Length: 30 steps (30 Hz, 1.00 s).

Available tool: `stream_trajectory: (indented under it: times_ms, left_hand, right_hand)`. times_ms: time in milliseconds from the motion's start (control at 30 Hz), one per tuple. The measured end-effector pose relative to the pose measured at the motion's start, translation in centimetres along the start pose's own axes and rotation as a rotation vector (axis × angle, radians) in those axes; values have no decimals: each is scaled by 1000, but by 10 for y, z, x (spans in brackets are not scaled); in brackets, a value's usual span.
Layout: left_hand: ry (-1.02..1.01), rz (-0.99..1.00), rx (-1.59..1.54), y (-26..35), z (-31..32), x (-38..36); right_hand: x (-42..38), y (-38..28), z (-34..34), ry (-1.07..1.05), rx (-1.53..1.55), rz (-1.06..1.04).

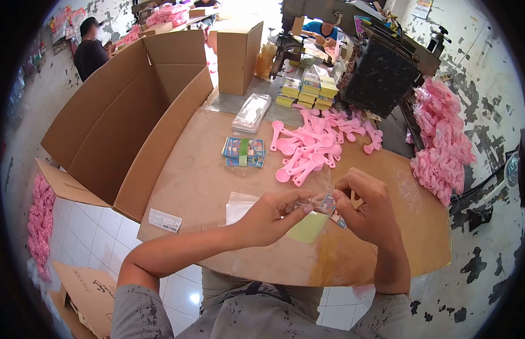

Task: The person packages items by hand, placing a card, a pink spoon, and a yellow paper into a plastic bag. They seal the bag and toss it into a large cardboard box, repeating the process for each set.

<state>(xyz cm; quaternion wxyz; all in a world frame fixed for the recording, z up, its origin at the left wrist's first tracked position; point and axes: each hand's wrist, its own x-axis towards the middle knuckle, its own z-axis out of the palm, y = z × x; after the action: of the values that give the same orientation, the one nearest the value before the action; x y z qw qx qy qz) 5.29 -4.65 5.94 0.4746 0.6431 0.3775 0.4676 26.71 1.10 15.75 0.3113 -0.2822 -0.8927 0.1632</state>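
Observation:
My left hand (pixel 271 217) is closed in a pinch on a small clear plastic bag (pixel 317 201) over the cardboard-covered table. Close against it, my right hand (pixel 368 206) grips a small blue printed card (pixel 337 218) between thumb and fingers, with the card overlapping the bag in this view. Below them lies a yellow-green sheet (pixel 306 228). White-looking plastic bags (pixel 239 208) lie partly behind my left hand. Just beyond is a heap of pink measuring spoons (pixel 310 146). A bundle of blue cards (pixel 243 151) with a green band sits left of the heap.
A big open carton (pixel 124 113) stands left, with a taller box (pixel 237 59) behind. Clear bags (pixel 252 113) and stacked yellow-edged cards (pixel 309 87) lie further back. A dark machine (pixel 381 70) and bagged pink items (pixel 441 138) are at right. Co-workers sit beyond.

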Motion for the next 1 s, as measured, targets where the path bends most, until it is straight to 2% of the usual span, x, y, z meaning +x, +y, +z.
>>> stream_trajectory:
  times_ms: [133,233,300,367,433,533,633,667,733,767,867,1000]
  left_hand:
    - [-37,-40,-167,-20,-2,9]
    - [-26,-91,-142,-17,-3,8]
    - [6,-21,-75,-15,-1,7]
    - [63,161,-3,-15,5,3]
    - [21,145,39,-14,4,-1]
    - [-51,141,57,-13,0,-2]
    - [-83,35,30,-17,-3,-5]
    - [-86,-17,20,-18,-4,-5]
    - [7,10,-46,-15,-2,-5]
    - [53,22,-79,-14,-1,-5]
    - [-6,-31,24,-10,-8,-6]
    - [48,115,181,-17,-4,-7]
  right_hand:
    - [-4,9,6,70,76,94]
    - [-2,8,25,397,-30,-141]
    - [1,-5,24,314,-234,-242]
    - [-2,-4,24,182,-288,-274]
    - [-6,7,26,17,-198,-249]
    - [-1,9,27,116,203,109]
    - [2,16,28,276,128,86]
    - [2,14,28,239,34,-10]
    - [-2,9,32,160,-151,-200]
    - [-3,6,36,150,-226,-226]
    - [-5,4,43,121,-392,-287]
    - [-7,9,50,96,-493,-347]
